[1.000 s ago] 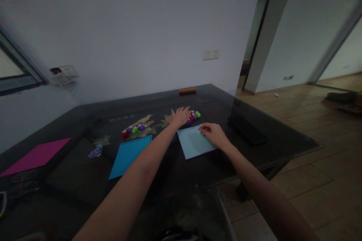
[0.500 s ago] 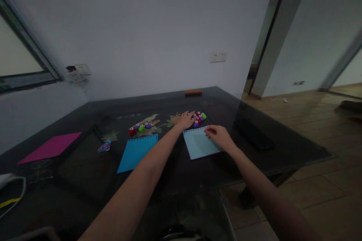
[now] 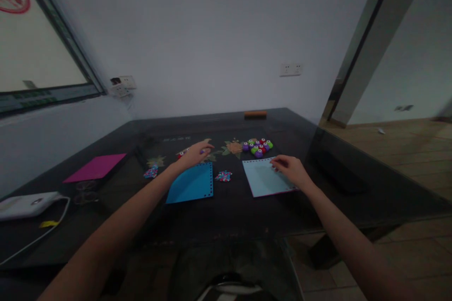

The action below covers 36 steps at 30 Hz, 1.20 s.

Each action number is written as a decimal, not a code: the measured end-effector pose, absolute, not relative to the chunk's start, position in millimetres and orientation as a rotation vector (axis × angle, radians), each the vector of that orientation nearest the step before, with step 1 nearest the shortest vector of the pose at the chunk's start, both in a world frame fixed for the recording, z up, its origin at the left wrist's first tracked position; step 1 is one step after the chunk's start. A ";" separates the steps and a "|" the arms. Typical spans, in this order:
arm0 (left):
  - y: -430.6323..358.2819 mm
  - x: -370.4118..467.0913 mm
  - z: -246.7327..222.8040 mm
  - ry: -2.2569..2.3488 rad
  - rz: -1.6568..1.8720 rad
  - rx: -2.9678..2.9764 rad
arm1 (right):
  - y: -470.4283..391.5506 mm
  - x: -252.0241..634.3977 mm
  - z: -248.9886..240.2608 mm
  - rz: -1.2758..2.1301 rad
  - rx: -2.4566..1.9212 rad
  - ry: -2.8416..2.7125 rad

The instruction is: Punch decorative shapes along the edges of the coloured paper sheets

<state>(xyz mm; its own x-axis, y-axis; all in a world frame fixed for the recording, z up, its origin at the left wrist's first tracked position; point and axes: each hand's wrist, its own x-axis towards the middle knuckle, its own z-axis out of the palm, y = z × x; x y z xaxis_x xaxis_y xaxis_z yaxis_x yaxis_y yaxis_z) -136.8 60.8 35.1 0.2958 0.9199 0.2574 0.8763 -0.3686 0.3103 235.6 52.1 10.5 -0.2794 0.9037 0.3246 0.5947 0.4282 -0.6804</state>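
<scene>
My left hand (image 3: 197, 153) reaches over a small group of coloured pieces with white, eye-like tops (image 3: 181, 154), partly hiding them. Its fingers stretch to the right, and a purple piece shows beneath them. Just in front lies a blue sheet (image 3: 192, 182) with punched holes along its edges. My right hand (image 3: 287, 168) rests at the pale blue sheet (image 3: 263, 179), fingertips pinched together above it; whatever they hold is too small to make out. Behind that sheet sits a cluster of red, green and purple eye-topped pieces (image 3: 259, 147).
Small piles of beads lie between the sheets (image 3: 223, 176) and farther left (image 3: 151, 171). A magenta sheet (image 3: 95, 168), a white device (image 3: 30, 204) with a cable, a brown roll (image 3: 255, 114) and a dark flat object (image 3: 337, 171) are on the black table (image 3: 233, 218).
My left hand has moved left from the right-hand cluster to the left group, uncovering the cluster and a bead pile. My right hand stays over the pale sheet. The view has turned left.
</scene>
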 end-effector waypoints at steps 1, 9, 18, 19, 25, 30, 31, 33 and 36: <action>49.7 -152.2 29.1 1.706 0.625 2.424 | 51.0 232.1 13.2 0.584 -1.247 -1.991; 3.9 -208.0 6.4 1.844 0.593 2.353 | 32.3 137.2 48.6 0.570 -0.954 -2.172; -5.6 -203.2 8.4 1.868 0.315 2.286 | 52.7 20.9 15.2 0.205 -0.992 -2.678; -5.8 -204.1 6.3 1.886 0.271 2.281 | 54.9 18.8 9.7 0.152 -0.989 -2.704; -2.9 -208.7 -1.2 1.918 0.160 2.297 | 59.6 22.3 -6.3 0.090 -0.988 -2.748; -1.0 -209.1 -2.0 1.953 0.119 2.304 | 61.8 24.2 -8.9 0.137 -0.957 -2.707; -0.9 -209.0 -1.9 1.956 0.104 2.304 | 62.1 24.5 -9.4 0.143 -0.962 -2.694; -0.7 -208.9 -1.8 1.967 0.075 2.292 | 62.8 24.7 -10.6 0.143 -0.987 -2.670; -0.4 -209.1 -1.6 1.977 0.070 2.270 | 64.5 24.1 -12.3 0.124 -1.033 -2.649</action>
<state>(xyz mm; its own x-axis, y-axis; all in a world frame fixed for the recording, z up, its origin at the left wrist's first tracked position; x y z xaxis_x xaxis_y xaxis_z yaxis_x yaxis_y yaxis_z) -209.1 -0.4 -1.6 0.1406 0.9888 -0.0506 0.9828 -0.1331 0.1283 24.1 64.5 -12.3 -0.6987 0.6739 0.2400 0.6485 0.7383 -0.1853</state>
